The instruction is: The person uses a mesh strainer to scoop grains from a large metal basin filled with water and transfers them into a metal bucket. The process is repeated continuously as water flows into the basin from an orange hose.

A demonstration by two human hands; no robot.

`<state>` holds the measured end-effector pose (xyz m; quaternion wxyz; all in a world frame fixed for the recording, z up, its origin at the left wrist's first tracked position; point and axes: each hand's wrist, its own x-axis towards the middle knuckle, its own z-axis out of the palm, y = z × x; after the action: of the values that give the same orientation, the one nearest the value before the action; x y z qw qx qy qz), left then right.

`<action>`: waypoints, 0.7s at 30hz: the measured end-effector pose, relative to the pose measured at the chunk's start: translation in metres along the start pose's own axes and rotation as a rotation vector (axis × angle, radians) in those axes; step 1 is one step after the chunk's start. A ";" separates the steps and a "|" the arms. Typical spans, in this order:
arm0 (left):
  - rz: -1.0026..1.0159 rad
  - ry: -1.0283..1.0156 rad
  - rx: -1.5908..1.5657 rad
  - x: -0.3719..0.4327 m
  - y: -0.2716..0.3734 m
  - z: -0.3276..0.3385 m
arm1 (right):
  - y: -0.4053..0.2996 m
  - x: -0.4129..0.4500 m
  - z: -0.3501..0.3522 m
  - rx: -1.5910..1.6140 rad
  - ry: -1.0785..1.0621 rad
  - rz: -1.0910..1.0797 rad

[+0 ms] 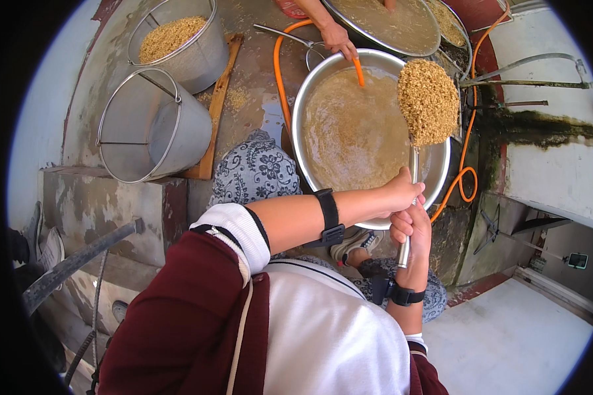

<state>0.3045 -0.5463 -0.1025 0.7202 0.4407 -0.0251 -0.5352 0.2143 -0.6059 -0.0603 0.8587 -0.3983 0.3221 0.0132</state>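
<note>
My left hand (400, 191) and my right hand (415, 221) are both closed around the metal handle (414, 165) of a long-handled scoop, the left one farther up the shaft. Heaped wet grain (428, 101) covers the scoop's head, so its shape is hidden. The load is held over the right side of a wide metal basin (297, 133). Cloudy brown water (351, 138) with grain in it fills the basin. At the far rim, another person's hand (338, 39) holds an orange hose (360, 74) with its end pointing into the basin.
To the left, a tilted metal mesh bucket (178, 133) rests partly on a wooden board (220, 103). Behind it, another bucket (197, 66) holds grain. A second basin (400, 24) stands beyond. A metal handrail (84, 261) crosses the lower left; hose loops (467, 185) lie right.
</note>
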 end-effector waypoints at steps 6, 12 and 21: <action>-0.001 -0.027 0.023 0.000 0.001 -0.001 | 0.000 -0.003 0.006 -0.008 0.027 -0.024; 0.005 -0.043 0.016 0.000 0.002 0.000 | -0.001 -0.005 0.006 -0.016 0.052 -0.036; 0.017 -0.025 0.029 -0.001 0.006 0.000 | -0.004 -0.003 0.004 0.010 0.021 -0.008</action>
<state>0.3084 -0.5449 -0.0982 0.7179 0.4440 -0.0457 -0.5342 0.2153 -0.6054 -0.0544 0.8573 -0.3956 0.3293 0.0041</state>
